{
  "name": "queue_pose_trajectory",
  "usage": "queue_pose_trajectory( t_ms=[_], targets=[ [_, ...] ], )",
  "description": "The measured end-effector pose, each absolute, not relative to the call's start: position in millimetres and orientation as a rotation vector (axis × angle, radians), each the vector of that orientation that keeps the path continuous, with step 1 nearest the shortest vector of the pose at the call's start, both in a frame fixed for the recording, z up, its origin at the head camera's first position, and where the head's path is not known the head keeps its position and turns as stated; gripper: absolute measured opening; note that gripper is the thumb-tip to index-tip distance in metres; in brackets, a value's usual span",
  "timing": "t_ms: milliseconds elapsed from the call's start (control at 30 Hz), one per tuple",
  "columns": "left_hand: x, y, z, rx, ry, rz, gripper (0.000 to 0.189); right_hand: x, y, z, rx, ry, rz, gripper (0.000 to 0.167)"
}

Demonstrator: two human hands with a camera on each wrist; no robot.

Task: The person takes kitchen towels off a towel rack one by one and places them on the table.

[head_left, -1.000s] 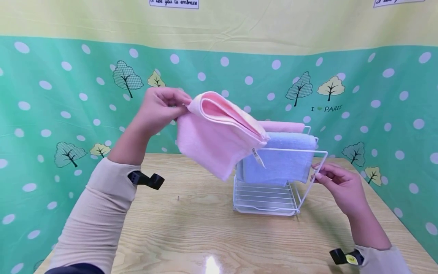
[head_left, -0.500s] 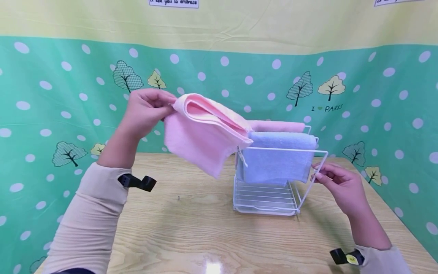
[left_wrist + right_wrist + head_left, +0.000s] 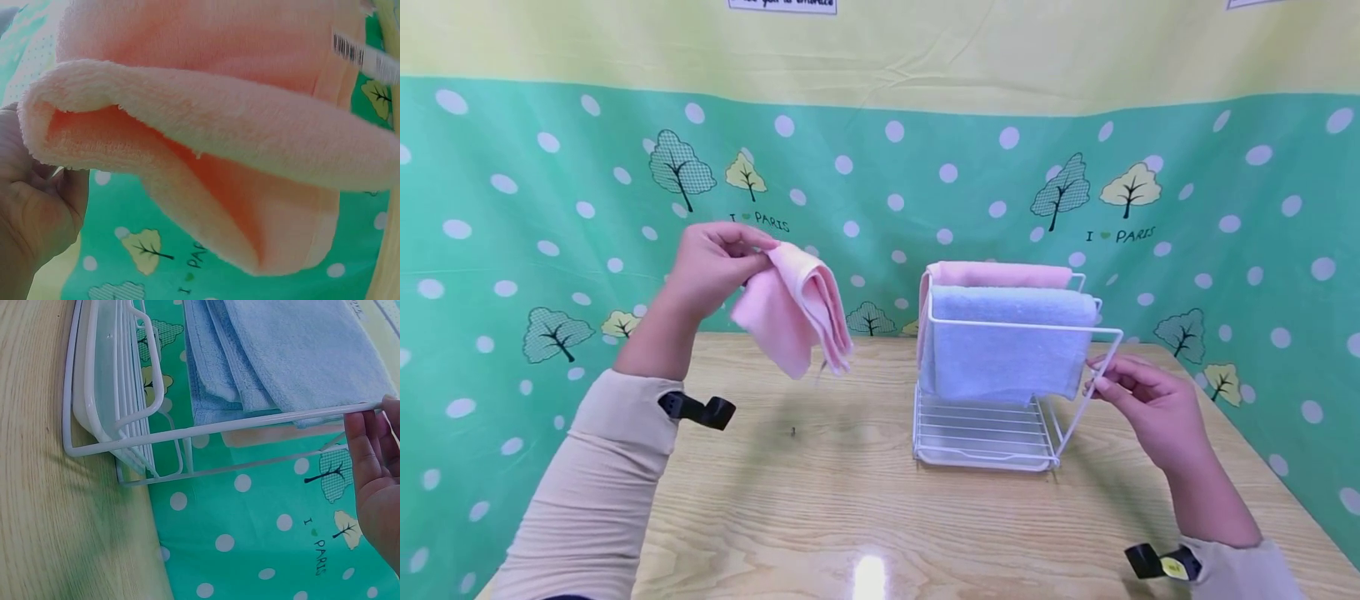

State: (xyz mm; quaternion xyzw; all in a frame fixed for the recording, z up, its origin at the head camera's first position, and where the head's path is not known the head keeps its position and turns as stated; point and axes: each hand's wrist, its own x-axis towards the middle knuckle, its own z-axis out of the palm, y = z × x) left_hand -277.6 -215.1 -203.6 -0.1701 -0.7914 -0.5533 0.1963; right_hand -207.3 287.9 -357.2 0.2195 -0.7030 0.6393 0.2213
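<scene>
My left hand (image 3: 718, 265) pinches a folded pink towel (image 3: 797, 308) by its upper corner, holding it in the air left of the rack. The towel hangs in loose layers, and a white barcode label (image 3: 359, 53) shows on it in the left wrist view. My right hand (image 3: 1157, 408) grips the right side wire of a white wire rack (image 3: 1105, 358). A blue towel (image 3: 1007, 350) hangs folded over one of the rack's bars. Behind it a second pink towel (image 3: 1000, 273) drapes over the back bar, mostly hidden. The front top bar carries no towel.
Beneath the rack's wire shelf sits a white tray (image 3: 985, 458) on the wooden table (image 3: 775, 525). A tiny dark speck (image 3: 792, 432) lies on the table to the left. A green dotted curtain (image 3: 895, 225) hangs behind and at both sides.
My left hand has carried the pink towel leftward, away from the rack, and the towel has turned more edge-on. My right hand has stayed on the rack's side wire.
</scene>
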Motion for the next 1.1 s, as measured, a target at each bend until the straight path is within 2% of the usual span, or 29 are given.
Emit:
queue_pose_trajectory(
  t_ms=[700,1100],
  targets=[
    [-299.7,-219.4,-256.0,-0.289,-2.355,-1.483,0.012,-205.4,287.8,-355.0,0.568,-1.993,1.746,0.020],
    [-309.7,-215.6,-279.8,-0.250,-2.343,-1.526,0.018,-206.5,289.4,-357.4,0.546,-2.013,1.721,0.020]
  ],
)
